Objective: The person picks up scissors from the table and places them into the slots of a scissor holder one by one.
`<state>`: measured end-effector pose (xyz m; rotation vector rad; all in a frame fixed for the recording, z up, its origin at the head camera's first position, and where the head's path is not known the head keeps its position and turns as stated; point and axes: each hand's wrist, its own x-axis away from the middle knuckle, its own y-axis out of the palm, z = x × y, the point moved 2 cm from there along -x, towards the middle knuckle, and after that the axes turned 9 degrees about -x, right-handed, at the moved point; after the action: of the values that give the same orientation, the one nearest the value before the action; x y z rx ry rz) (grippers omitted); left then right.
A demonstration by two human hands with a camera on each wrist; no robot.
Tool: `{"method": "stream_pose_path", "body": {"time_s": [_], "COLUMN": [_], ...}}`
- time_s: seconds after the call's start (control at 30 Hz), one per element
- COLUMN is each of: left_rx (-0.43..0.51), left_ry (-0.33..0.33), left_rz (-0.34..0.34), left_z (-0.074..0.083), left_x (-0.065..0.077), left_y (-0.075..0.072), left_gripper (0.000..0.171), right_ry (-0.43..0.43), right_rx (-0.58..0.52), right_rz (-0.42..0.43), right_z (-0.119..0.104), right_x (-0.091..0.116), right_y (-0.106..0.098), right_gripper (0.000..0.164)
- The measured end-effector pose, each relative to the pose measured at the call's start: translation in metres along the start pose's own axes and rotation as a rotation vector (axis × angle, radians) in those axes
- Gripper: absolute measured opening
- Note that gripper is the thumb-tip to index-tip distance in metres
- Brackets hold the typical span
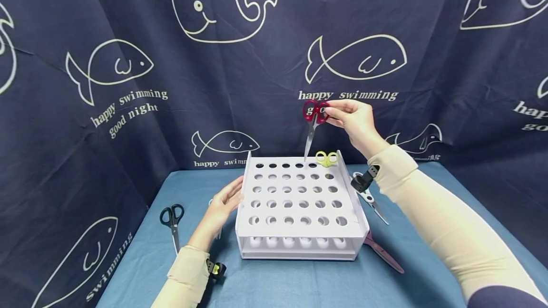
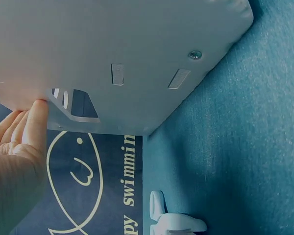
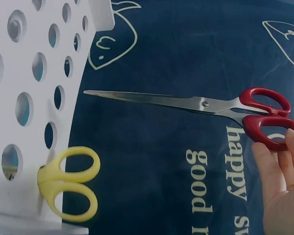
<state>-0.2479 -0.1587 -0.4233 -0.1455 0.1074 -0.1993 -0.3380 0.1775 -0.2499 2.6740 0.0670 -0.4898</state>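
My right hand pinches one handle loop of the red-handled scissors and holds them up, blades pointing down, above the back row of a white rack full of round holes. In the right wrist view the blade tip is near the rack's back edge. Yellow-handled scissors stand in the back right corner hole, handles up. My left hand rests its straight fingers against the rack's left side panel; in the left wrist view the fingertips touch near a cutout in that panel.
Black scissors lie on the blue cloth left of the rack. To the right lie white-handled scissors and scissors with dull pink blades. A white handle shows beside the left forearm. A printed navy curtain hangs behind.
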Motion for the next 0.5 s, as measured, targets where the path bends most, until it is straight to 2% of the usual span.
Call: {"method": "stream_pose_path", "body": {"time_s": [0.5], "left_rx": [-0.025], "left_ry": [0.024], "left_rz": [0.013], "left_z": [0.002], "left_x": [0.001], "left_y": [0.002], "left_gripper": [0.054], "right_ry": [0.017], "right_rx": [-0.022], "right_rz": [0.010], "right_z": [0.018], "right_x": [-0.003], "right_y": [0.024], "right_gripper": [0.017]}}
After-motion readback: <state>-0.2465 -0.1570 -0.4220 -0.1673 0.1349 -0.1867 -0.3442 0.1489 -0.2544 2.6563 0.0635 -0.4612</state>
